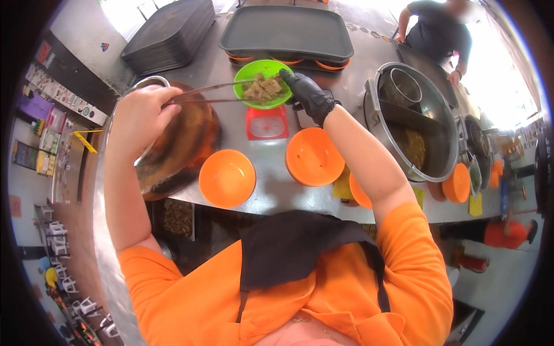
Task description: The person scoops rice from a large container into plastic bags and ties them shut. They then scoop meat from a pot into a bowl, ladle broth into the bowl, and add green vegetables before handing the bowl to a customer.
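In my left hand (pixel 145 112), which is bare, a pair of thin metal tongs (pixel 212 88) stretches right to a green bowl (pixel 265 65). Their tips reach the chopped pieces of cooked meat (pixel 264 88) inside it. My right hand (pixel 309 93), in a black glove, grips the bowl by its right rim. The bowl is over the far end of a red kitchen scale (pixel 267 123); whether it rests there I cannot tell. Two orange bowls (pixel 227 178) (pixel 315 156) sit nearer my body. Under my left forearm lies a round brown chopping board (pixel 203 129), partly hidden.
Dark trays are stacked at the far left (pixel 173 34); another tray (pixel 285 32) covers orange bowls. A large divided pot (pixel 411 121) stands right, with more orange bowls (pixel 456 183) beside it. Across the counter (pixel 268 197) stands a person (pixel 439 32) in dark clothes.
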A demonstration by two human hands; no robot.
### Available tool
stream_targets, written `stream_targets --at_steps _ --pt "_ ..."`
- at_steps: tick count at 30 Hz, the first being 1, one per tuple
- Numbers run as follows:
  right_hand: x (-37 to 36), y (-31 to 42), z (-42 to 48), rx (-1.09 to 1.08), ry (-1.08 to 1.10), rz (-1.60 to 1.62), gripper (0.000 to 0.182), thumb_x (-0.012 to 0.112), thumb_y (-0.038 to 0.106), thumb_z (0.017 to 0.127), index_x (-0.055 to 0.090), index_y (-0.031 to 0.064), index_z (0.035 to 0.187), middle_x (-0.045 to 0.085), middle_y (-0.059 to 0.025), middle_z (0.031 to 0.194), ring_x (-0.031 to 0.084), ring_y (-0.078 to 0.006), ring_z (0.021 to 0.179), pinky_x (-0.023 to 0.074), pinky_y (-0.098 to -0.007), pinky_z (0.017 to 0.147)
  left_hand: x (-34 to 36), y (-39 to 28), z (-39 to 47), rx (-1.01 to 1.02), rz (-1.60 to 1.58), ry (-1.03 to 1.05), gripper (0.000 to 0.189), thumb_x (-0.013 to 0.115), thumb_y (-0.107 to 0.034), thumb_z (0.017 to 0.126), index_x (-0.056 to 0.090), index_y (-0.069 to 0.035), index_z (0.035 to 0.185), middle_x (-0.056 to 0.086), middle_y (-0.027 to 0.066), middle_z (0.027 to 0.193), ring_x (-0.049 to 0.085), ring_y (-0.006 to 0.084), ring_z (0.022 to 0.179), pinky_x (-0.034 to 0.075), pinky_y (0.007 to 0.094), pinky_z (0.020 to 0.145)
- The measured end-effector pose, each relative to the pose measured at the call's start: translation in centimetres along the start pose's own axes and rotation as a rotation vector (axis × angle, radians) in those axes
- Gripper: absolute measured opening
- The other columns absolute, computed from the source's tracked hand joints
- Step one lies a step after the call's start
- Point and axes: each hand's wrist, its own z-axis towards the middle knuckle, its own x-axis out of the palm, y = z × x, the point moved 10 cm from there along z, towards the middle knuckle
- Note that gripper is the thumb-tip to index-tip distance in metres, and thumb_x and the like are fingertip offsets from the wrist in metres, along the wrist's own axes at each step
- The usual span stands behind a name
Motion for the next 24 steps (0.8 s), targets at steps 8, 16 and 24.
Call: stream_targets --at_steps 8,16,24 --pt "0.1 0.2 0.1 -0.036 0.024 0.035 0.040 0.036 0.042 0.093 0.051 0.0090 0.110 0.059 -0.0059 0.093 0.057 -0.0153 0.072 0.0464 -0.0302 0.062 -0.3 -4.2 4.6 0.135 0.436 0.175 0.015 0.061 -0.017 0.073 0.065 -0.003 0.078 0.062 0.0133 0.077 0.060 0.0292 0.076 0.047 0.0383 0.069" --pt "0.2 0.6 -0.1 -0.063 0.018 0.101 0.035 0.036 0.035 0.093 0.051 0.0080 0.108 0.059 -0.0065 0.089 0.057 -0.0155 0.071 0.0453 -0.0309 0.060 2.1 -8.6 5.7 0.207 0.585 0.249 0.006 0.059 -0.007 0.066 0.064 -0.004 0.065 0.061 0.0132 0.065 0.062 0.0277 0.068 0.049 0.0361 0.061" --pt "0.3 0.8 -0.1 -0.047 0.023 0.087 0.039 0.037 0.043 0.092 0.053 0.0105 0.106 0.059 -0.0032 0.087 0.054 -0.0122 0.069 0.0437 -0.0272 0.058 2.1 -8.3 5.2 0.307 0.604 0.129 0.005 0.058 -0.003 0.065 0.063 -0.005 0.065 0.060 0.0102 0.066 0.061 0.0271 0.067 0.049 0.0351 0.063"
